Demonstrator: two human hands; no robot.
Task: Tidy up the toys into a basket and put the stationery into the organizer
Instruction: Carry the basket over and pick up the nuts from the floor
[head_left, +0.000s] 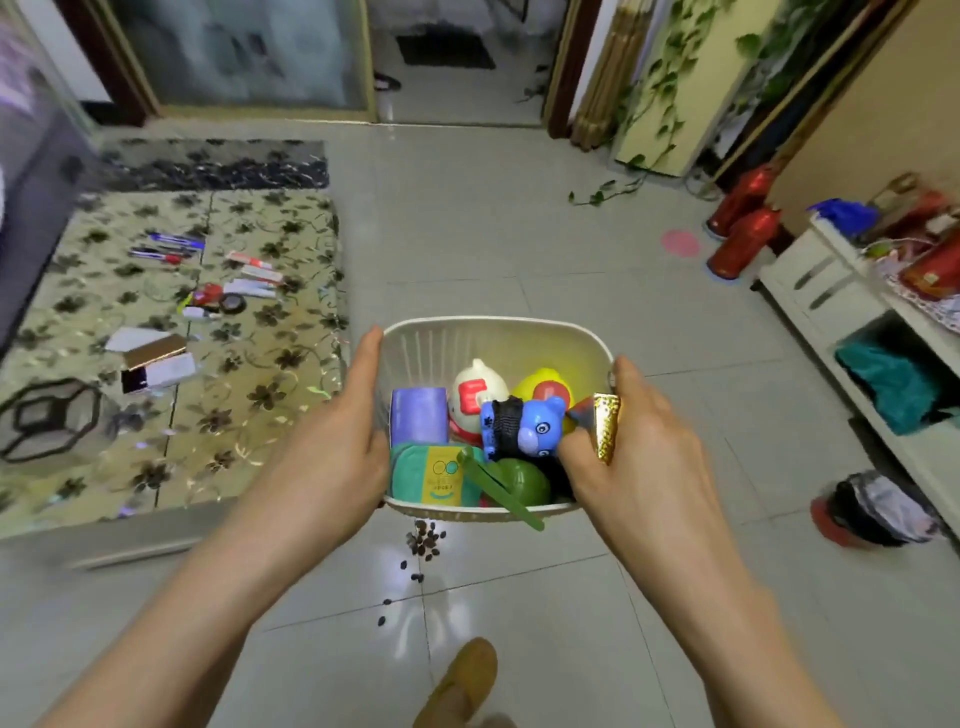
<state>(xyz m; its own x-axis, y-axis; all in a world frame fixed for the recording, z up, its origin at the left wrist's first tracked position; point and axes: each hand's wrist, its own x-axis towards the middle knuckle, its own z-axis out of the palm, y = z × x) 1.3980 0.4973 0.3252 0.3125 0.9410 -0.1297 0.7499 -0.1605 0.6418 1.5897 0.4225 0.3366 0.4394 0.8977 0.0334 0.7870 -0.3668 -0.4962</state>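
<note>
I hold a cream plastic basket (498, 335) in the air over the tiled floor. My left hand (348, 436) grips its left wall and my right hand (639, 447) grips its right wall. Inside lie several toys: a blue bear (535, 423), a purple block (418, 415), a white and red figure (475, 392), a yellow toy (545, 384), a green ball (522, 480) and a teal pouch (431, 475). On the floral table (104, 457) at left lie pens (166, 247), erasers (254, 270), a tape roll (232, 304) and a small red toy (205, 296).
A small open box (153, 364) and a dark octagonal holder (52, 415) stand on the table. Dark seeds (423, 540) are scattered on the floor below the basket. Red thermoses (737, 234) and a white cabinet (831, 291) stand at right. My slipper (462, 680) shows at the bottom.
</note>
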